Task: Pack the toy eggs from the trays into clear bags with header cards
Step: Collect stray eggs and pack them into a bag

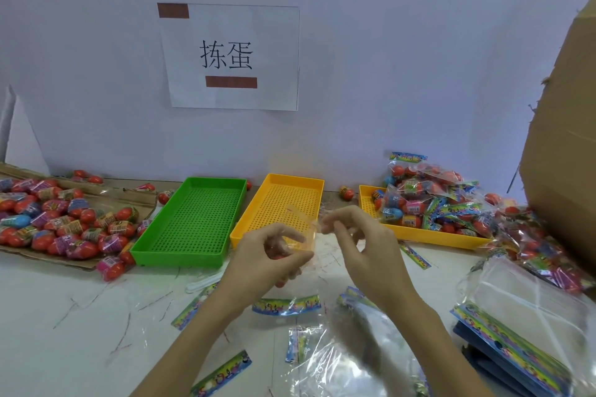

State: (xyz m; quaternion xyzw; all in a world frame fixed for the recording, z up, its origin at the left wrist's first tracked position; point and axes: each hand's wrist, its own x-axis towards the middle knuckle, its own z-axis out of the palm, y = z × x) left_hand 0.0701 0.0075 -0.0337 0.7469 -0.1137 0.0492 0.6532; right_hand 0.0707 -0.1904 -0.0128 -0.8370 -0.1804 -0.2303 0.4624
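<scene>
Lying nearest on the white bench point(64, 316) are loose clear bags point(335, 361) and scattered header cards point(285, 305); their lower edges run out of frame. At the right edge a stack of bags point(529, 313) with coloured headers is partly cut off.

Above these, both hands are raised over the bench. The left hand point(274, 255) has its fingers curled around a clear bag point(301, 232), with something red showing under the palm; whether it is an egg cannot be made out. The right hand point(361, 235) pinches the same bag's edge between thumb and fingertips. The film is blurred and nearly invisible, so its opening and contents cannot be judged.

Beyond the hands sit a green tray point(193, 222) and a yellow tray point(283, 203), side by side, both showing bare perforated floors. A second yellow tray point(429, 235) to the right holds packed bags point(429, 196), heaped and spilling rightward. Loose toy eggs point(61, 219) lie on flattened cardboard point(48, 259) at the left, partly out of frame. A cardboard box point(564, 155) cuts off the right side. A paper sign point(230, 56) hangs on the back wall.
</scene>
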